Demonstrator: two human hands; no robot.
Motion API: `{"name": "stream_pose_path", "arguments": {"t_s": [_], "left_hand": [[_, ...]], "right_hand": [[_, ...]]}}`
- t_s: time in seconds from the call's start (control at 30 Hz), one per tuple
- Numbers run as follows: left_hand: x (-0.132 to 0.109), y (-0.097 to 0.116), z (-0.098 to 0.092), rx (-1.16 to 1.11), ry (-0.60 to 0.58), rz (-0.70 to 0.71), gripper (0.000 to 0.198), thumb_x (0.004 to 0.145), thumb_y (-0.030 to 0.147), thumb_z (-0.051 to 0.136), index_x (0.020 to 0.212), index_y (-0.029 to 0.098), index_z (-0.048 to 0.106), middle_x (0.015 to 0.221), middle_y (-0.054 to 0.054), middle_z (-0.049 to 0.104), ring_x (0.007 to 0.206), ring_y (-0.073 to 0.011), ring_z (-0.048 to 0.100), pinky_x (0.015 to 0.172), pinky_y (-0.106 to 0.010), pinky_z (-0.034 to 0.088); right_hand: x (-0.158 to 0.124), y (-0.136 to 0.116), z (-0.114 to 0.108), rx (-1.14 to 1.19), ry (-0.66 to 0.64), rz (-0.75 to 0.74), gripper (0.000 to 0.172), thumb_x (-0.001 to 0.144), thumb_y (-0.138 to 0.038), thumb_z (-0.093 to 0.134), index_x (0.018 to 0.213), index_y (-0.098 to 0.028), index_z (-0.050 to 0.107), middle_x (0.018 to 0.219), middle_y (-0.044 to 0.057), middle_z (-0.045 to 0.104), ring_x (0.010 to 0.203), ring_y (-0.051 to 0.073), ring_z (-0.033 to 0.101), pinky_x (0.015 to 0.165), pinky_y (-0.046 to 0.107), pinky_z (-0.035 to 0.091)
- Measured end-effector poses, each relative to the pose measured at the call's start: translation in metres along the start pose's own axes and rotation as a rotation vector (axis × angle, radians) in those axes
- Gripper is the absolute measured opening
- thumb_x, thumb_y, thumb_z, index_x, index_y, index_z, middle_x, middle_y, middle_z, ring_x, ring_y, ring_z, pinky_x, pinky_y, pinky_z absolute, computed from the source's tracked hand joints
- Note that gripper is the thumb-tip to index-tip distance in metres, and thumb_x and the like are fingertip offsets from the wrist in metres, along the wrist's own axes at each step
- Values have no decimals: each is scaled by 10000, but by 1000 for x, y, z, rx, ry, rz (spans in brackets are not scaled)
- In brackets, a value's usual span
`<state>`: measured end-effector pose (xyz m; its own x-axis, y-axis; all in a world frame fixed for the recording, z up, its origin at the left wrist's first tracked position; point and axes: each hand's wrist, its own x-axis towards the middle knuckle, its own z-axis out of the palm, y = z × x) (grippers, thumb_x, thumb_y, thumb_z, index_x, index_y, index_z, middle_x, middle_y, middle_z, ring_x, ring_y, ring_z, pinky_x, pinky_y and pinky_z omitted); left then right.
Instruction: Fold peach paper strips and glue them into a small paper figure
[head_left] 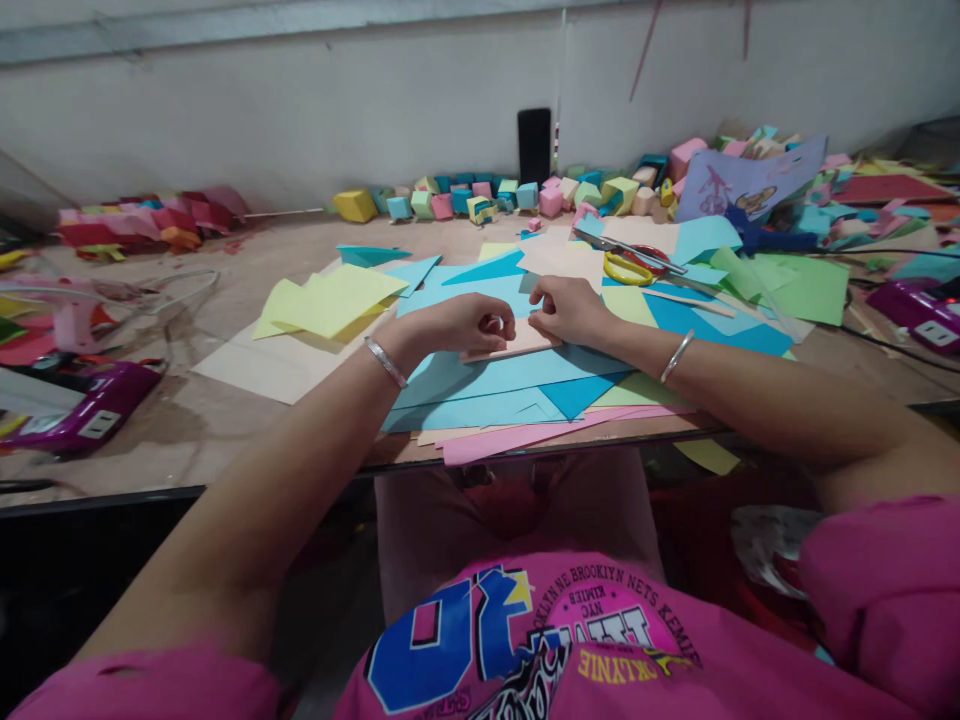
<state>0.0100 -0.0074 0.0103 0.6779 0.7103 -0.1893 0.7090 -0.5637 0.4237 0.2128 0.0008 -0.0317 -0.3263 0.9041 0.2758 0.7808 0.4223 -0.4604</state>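
My left hand (pixel 465 322) and my right hand (pixel 568 310) meet over a small pale pink sheet of paper (pixel 517 343) lying on a pile of blue sheets (pixel 495 385). Both hands have their fingers curled and pinched on the pink paper's far edge. A silver bangle sits on each wrist. Yellow-green sheets (pixel 330 300) lie to the left of my left hand. Yellow-handled scissors (pixel 634 264) rest just beyond my right hand.
A row of small coloured paper cubes (pixel 480 195) lines the wall, with a black phone (pixel 534 145) standing behind them. Purple power strips lie at the left (pixel 82 415) and right (pixel 919 315). Folded paper scraps heap at the far right (pixel 825 200) and far left (pixel 142 220).
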Motion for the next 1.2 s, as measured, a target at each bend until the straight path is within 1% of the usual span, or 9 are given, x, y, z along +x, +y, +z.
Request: {"name": "stream_pose_path", "arguments": {"t_s": [0.13,0.33,0.57,0.7,0.83,0.9,0.97,1.07,1.2], "left_hand": [[0,-3,-6,-26,-57,30,285,731,225,620,1009,176,658,754,-14,570,659,-114,498,589,-218,376],[-2,-16,-10,1,-116,131,548,745,280,669,1286,269,582,811,-5,572,703,-114,492,624,-207,378],[-4,-16,-10,31,-108,128,553,758,302,677,1299,240,585,746,1,550,653,-105,462,605,-211,359],[-8,-15,-11,13,-174,82,599,800,328,642,1374,229,503,603,35,513,553,-98,401,544,-218,312],[-10,-15,-11,3,-196,88,622,807,363,629,1394,226,476,578,32,550,541,-110,423,537,-227,313],[-10,-15,-10,0,-198,97,617,808,370,619,1393,235,477,570,34,552,535,-114,426,541,-232,318],[-10,-15,-10,3,-192,115,571,808,369,612,1356,237,524,547,36,532,518,-114,405,539,-238,314],[-9,-15,-10,28,-168,136,471,788,367,627,1236,221,633,557,22,516,524,-116,384,540,-244,311],[-9,-14,-10,43,-159,140,467,774,372,638,1211,209,649,579,8,535,563,-130,414,565,-245,325]], "right_hand": [[0,0,0,-4,-4,0,218,724,-228,639,936,-180,648,759,1,651,746,166,573,654,257,353],[0,-1,-1,3,-15,-3,226,706,-211,638,929,-175,647,715,-5,643,718,168,572,643,256,360],[-1,-1,-1,-5,-8,-15,230,709,-217,636,934,-174,647,714,-4,645,711,167,572,643,259,364],[0,1,1,-18,-11,-24,224,724,-230,632,941,-176,646,730,-2,641,716,164,569,645,261,363],[-2,0,-2,-55,-15,-37,238,747,-243,617,973,-174,645,766,16,637,748,175,558,657,271,361],[-6,-5,-7,-137,2,-129,211,787,-237,581,975,-173,653,891,54,640,842,194,545,687,286,352],[-13,-13,-13,-293,-6,-343,213,878,-229,478,961,-174,666,1013,85,622,929,209,515,728,310,333],[-24,-29,-19,-495,-98,-684,364,979,-231,310,998,-183,671,1036,92,623,932,216,492,745,342,299],[-37,-50,-22,-607,-253,-744,351,966,-172,322,1001,-149,670,1044,119,639,894,220,502,676,338,273]]}}
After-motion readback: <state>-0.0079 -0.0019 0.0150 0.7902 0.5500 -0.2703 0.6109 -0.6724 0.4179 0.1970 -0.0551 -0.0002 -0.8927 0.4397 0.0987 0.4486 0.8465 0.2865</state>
